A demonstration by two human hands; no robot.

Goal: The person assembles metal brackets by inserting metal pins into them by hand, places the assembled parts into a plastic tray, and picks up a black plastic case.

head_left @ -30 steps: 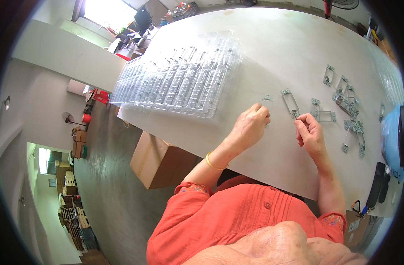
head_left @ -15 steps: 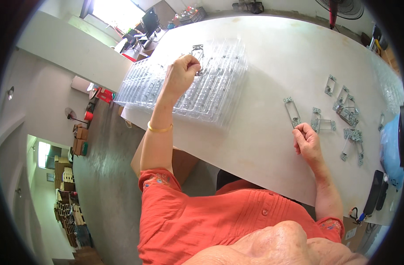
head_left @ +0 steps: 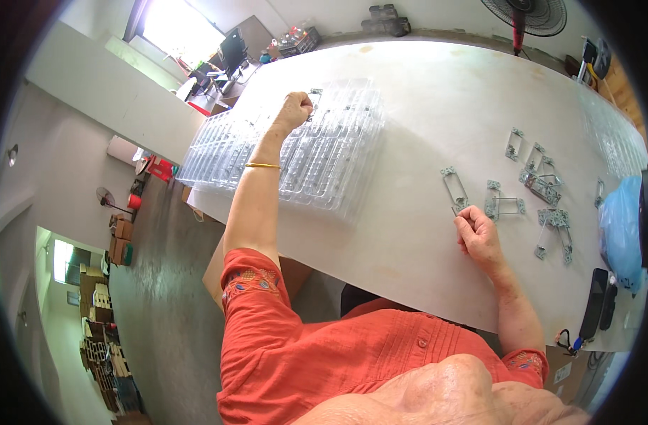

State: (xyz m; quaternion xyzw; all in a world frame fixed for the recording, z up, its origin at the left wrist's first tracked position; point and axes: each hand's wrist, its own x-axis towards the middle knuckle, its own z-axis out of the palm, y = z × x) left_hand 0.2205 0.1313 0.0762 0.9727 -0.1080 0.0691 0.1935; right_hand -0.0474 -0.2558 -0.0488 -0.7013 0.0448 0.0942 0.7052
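My left hand (head_left: 295, 110) reaches far out over a stack of clear plastic trays (head_left: 338, 170) and pinches a small metal frame bracket (head_left: 314, 93) at the trays' far side. My right hand (head_left: 478, 234) rests on the white table (head_left: 409, 113) with its fingers curled, just below a rectangular metal bracket (head_left: 454, 190). Whether the right hand holds anything I cannot tell. Several more metal brackets (head_left: 543, 180) lie scattered to the right of it.
A blue plastic bag (head_left: 621, 234) and a dark phone (head_left: 594, 303) sit at the table's right edge. More clear trays (head_left: 614, 134) lie at the far right. A standing fan (head_left: 525, 18) is behind the table. A cardboard box (head_left: 214, 265) sits on the floor under the table edge.
My left hand went from the table beside my right hand up to the far side of the clear trays, carrying a bracket. My right hand stayed put.
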